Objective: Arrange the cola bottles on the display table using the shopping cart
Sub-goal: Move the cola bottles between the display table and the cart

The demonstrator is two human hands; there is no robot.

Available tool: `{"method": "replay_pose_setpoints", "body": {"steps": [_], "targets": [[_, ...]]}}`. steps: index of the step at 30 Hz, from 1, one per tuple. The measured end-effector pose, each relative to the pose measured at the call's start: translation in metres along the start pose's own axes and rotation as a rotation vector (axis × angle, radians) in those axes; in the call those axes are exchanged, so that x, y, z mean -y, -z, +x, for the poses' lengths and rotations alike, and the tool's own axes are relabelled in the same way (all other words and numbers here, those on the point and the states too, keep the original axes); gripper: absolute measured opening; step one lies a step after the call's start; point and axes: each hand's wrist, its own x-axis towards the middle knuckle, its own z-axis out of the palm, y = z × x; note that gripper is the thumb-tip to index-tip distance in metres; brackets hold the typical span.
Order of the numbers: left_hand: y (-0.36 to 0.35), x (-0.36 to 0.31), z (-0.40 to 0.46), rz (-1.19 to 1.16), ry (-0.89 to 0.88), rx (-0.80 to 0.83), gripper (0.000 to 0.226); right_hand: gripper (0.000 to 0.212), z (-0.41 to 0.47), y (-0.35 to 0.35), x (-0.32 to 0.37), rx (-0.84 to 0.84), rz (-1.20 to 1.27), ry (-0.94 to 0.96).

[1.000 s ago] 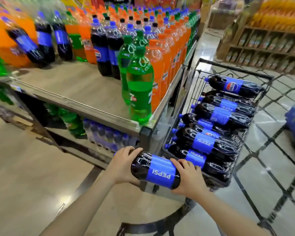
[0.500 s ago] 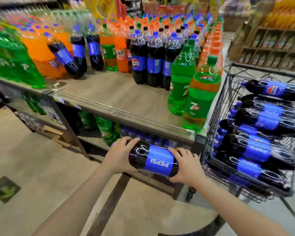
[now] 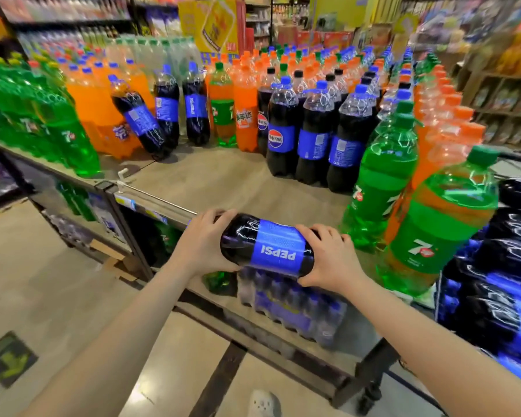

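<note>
A dark cola bottle with a blue Pepsi label point(image 3: 268, 246) lies sideways in both my hands, just above the front edge of the display table point(image 3: 223, 182). My left hand point(image 3: 202, 242) grips its base end and my right hand point(image 3: 331, 260) grips the neck end. Three upright cola bottles point(image 3: 313, 136) stand in a row at the middle of the table. Further cola bottles point(image 3: 166, 106) stand at the back left, one leaning. At the far right, the shopping cart's cola bottles point(image 3: 500, 266) lie stacked, blurred.
Green 7up bottles point(image 3: 439, 224) stand at the table's right front corner, close to my right hand. Orange soda bottles point(image 3: 244, 109) and green packs point(image 3: 42, 124) fill the back and left. Packs of bottles point(image 3: 295, 305) sit on the lower shelf. A shoe point(image 3: 263, 403) shows on the floor.
My view has swung left, away from the cart and toward the table. Both hands have lifted the cola bottle from below the table edge to just above it.
</note>
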Motion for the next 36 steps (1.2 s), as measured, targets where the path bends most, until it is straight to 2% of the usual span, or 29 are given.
{"method": "replay_pose_setpoints", "body": {"steps": [10, 22, 31, 36], "targets": [[-0.012, 0.086, 0.108, 0.010, 0.035, 0.017, 0.108, 0.108, 0.147, -0.024, -0.010, -0.001, 0.055, 0.003], [-0.055, 0.188, 0.191, -0.033, -0.007, 0.047, 0.106, 0.111, 0.262, -0.062, -0.002, 0.083, 0.043, -0.039], [-0.075, 0.308, 0.291, -0.054, -0.168, 0.156, 0.104, 0.105, 0.361, -0.095, 0.044, 0.076, 0.103, -0.264], [-0.077, 0.368, 0.342, -0.066, -0.292, 0.193, 0.104, 0.109, 0.410, -0.108, 0.077, 0.070, 0.101, -0.388]]}}
